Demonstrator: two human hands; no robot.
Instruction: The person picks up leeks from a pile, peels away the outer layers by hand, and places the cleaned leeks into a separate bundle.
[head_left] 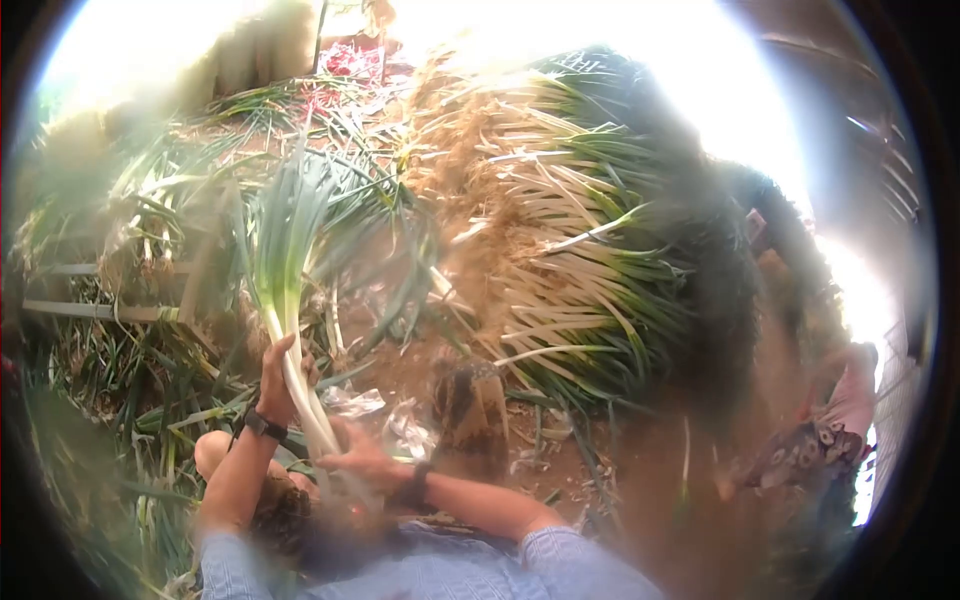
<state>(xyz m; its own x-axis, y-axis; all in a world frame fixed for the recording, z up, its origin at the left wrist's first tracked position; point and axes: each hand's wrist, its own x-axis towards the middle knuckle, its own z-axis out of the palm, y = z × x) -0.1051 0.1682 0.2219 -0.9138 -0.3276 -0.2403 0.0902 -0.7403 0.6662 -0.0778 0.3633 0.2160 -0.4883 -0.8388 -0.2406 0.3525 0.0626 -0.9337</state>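
Note:
A bundle of long green onions (287, 275) stands nearly upright in front of me, its leaves pointing away and its white stalks toward my body. My left hand (280, 380), with a dark watch on its wrist, is wrapped round the white stalks at mid-length. Lower down, near the root end, my right hand (362, 458) has its fingers against the stalks. A dark band is on the right wrist. The root ends are blurred.
A large pile of green onions (580, 250) lies right of centre, roots to the left. More onions rest on a wooden frame (100, 312) at the left. Crumpled plastic (408, 428) lies on the soil. A person's patterned clothing (815, 450) shows at the right edge.

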